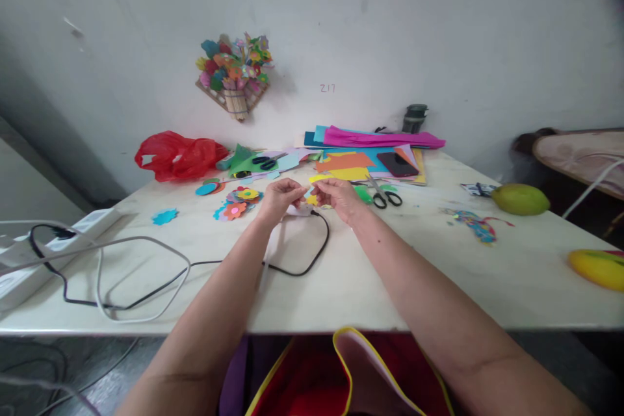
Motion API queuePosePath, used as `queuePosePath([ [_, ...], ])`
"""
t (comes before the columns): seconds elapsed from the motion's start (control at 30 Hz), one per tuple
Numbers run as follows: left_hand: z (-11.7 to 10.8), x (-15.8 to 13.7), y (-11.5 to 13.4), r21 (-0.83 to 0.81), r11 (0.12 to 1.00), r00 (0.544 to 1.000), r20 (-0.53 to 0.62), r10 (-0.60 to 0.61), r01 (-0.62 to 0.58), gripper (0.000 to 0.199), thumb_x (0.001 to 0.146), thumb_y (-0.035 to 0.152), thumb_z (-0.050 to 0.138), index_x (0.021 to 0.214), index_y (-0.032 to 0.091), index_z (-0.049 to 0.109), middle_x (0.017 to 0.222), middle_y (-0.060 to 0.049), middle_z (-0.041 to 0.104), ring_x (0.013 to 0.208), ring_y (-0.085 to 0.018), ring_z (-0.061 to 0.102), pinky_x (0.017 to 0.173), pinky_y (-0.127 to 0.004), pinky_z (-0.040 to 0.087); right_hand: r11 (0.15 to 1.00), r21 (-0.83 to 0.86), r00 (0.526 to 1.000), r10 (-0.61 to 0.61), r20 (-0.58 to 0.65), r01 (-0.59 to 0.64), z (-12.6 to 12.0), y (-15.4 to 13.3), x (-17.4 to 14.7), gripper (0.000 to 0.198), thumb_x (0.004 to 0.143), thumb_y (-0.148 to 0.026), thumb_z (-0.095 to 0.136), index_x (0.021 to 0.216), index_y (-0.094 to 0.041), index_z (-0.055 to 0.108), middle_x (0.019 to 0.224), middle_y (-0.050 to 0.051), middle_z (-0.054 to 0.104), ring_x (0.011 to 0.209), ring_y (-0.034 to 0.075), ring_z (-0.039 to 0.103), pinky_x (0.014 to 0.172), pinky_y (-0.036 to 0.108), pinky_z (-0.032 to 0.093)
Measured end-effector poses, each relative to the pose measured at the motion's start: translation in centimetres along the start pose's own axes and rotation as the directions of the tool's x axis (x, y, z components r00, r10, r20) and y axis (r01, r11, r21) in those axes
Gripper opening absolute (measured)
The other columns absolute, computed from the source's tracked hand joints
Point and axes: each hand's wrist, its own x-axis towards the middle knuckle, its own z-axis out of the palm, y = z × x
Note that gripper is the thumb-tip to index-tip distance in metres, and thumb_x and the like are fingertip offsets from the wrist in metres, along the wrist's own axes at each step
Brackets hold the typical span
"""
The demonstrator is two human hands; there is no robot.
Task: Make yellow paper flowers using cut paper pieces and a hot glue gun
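Note:
My left hand and my right hand meet above the middle of the table, thumbs and fingers pinched close together. Whatever sits between the fingertips is too small to make out; light blue and yellow bits show there, perhaps lying behind. Just below the hands is a white device with a black cord, partly covered by my left hand. To the left lies a pile of flower cut-outs in orange, yellow and blue. Open scissors with black handles rest right of my right hand.
Coloured sheets and a phone lie at the back. A red plastic bag and a second pair of scissors are back left. Cables loop from a power strip. A green mango-like fruit sits right.

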Motion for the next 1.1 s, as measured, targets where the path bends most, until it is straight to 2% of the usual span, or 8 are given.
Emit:
queuePosePath([
  [0.1, 0.0, 0.1, 0.0, 0.292, 0.933, 0.975, -0.004, 0.221, -0.210, 0.019, 0.068, 0.036, 0.064, 0.073, 0.017, 0.067, 0.063, -0.004, 0.062, 0.055, -0.012, 0.054, 0.055, -0.025, 0.043, 0.998, 0.006, 0.997, 0.064, 0.037, -0.064, 0.0, -0.1, -0.1, 0.026, 0.063, -0.036, 0.068, 0.076, -0.015, 0.063, 0.065, 0.005, 0.065, 0.050, 0.010, 0.053, 0.049, 0.025, 0.045],
  [0.17, -0.1, 0.1, 0.1, 0.480, 0.792, 0.921, 0.103, 0.376, -0.377, 0.018, 0.076, 0.032, 0.056, 0.082, 0.021, 0.069, 0.075, -0.007, 0.064, 0.071, -0.016, 0.056, 0.067, -0.027, 0.044, 0.995, 0.018, 0.992, 0.096, 0.076, -0.098, 0.0, -0.4, -0.3, 0.024, 0.064, -0.036, 0.066, 0.074, -0.014, 0.063, 0.065, 0.005, 0.064, 0.050, 0.010, 0.052, 0.049, 0.025, 0.045],
  [0.23, -0.3, 0.1, 0.3, 0.619, 0.608, 0.860, 0.261, 0.438, -0.497, 0.024, 0.082, 0.026, 0.047, 0.091, 0.023, 0.069, 0.086, -0.009, 0.064, 0.084, -0.019, 0.054, 0.076, -0.031, 0.042, 0.994, 0.039, 0.991, 0.099, 0.095, -0.103, -0.1, -0.6, -0.3, 0.021, 0.064, -0.034, 0.065, 0.073, -0.015, 0.063, 0.067, 0.005, 0.064, 0.052, 0.010, 0.052, 0.048, 0.024, 0.043],
  [0.37, -0.2, -0.1, 1.0, 0.766, 0.268, 0.775, 0.428, 0.466, -0.584, 0.035, 0.083, 0.016, 0.040, 0.106, 0.029, 0.062, 0.107, -0.009, 0.059, 0.101, -0.022, 0.047, 0.088, -0.039, 0.036, 0.994, 0.082, 0.996, 0.070, 0.052, -0.074, -0.2, -0.8, -0.2, 0.016, 0.062, -0.029, 0.065, 0.074, -0.017, 0.065, 0.071, 0.002, 0.062, 0.055, 0.009, 0.050, 0.045, 0.022, 0.039],
  [0.47, 0.2, -0.3, 1.5, 0.805, 0.126, 0.740, 0.455, 0.495, -0.580, 0.040, 0.082, 0.012, 0.041, 0.113, 0.033, 0.057, 0.115, -0.006, 0.055, 0.108, -0.023, 0.043, 0.099, -0.045, 0.025, 0.993, 0.103, 0.998, 0.056, -0.003, -0.055, -0.3, -1.1, -0.1, 0.018, 0.060, -0.028, 0.067, 0.075, -0.018, 0.066, 0.071, 0.001, 0.061, 0.055, 0.008, 0.048, 0.045, 0.020, 0.037],
  [0.6, 0.5, -0.5, 1.6, 0.827, 0.099, 0.736, 0.431, 0.522, -0.554, 0.046, 0.081, 0.009, 0.041, 0.116, 0.036, 0.053, 0.117, -0.003, 0.054, 0.112, -0.021, 0.040, 0.104, -0.047, 0.014, 0.993, 0.108, 0.999, 0.047, -0.012, -0.046, -0.3, -1.6, -0.4, 0.022, 0.059, -0.028, 0.067, 0.078, -0.018, 0.068, 0.073, 0.002, 0.059, 0.059, 0.008, 0.047, 0.044, 0.019, 0.036],
  [0.83, 0.7, -0.7, 1.4, 0.849, 0.003, 0.703, 0.436, 0.562, -0.529, 0.049, 0.080, 0.007, 0.041, 0.117, 0.037, 0.052, 0.118, -0.001, 0.054, 0.112, -0.020, 0.040, 0.106, -0.050, 0.008, 0.998, 0.052, 0.997, 0.026, -0.074, -0.022, -0.3, -2.0, -0.6, 0.019, 0.061, -0.026, 0.062, 0.076, -0.017, 0.068, 0.072, 0.002, 0.057, 0.063, 0.010, 0.047, 0.040, 0.018, 0.035],
  [1.1, 0.6, -0.6, 1.1, 0.863, -0.116, 0.667, 0.458, 0.588, -0.491, 0.056, 0.080, 0.008, 0.044, 0.125, 0.041, 0.042, 0.119, -0.001, 0.052, 0.111, -0.019, 0.041, 0.105, -0.056, 0.004, 0.994, 0.112, 1.000, 0.009, -0.002, -0.009, -0.5, -2.0, -0.5, 0.022, 0.062, -0.025, 0.057, 0.078, -0.014, 0.068, 0.072, 0.003, 0.057, 0.063, 0.011, 0.049, 0.040, 0.019, 0.036],
])
